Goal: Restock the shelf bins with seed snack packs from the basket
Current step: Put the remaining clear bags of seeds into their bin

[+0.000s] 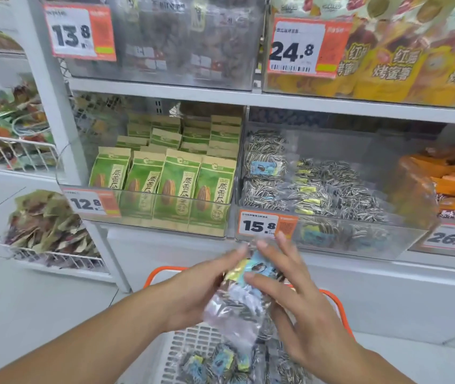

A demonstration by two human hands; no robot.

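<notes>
Both hands hold a clear seed snack pack (241, 297) with a blue label, just above the basket (187, 345). My left hand (201, 289) grips the pack's left side from beneath. My right hand (293, 295) lies over its right side, fingers spread and fairly straight, the thumb across the label. The white basket with orange handles stands below, with more clear seed packs (220, 364) in it. Straight ahead is the clear shelf bin (403, 236) marked 15.8, which contains several of the same striped seed packs (312, 184).
Left of that bin stands a bin of green seed bags (165, 189) priced 12.8. An orange-pack bin (453, 189) is at the right. Upper shelf bins sit above. White wire racks (51, 259) of snacks hang at the left.
</notes>
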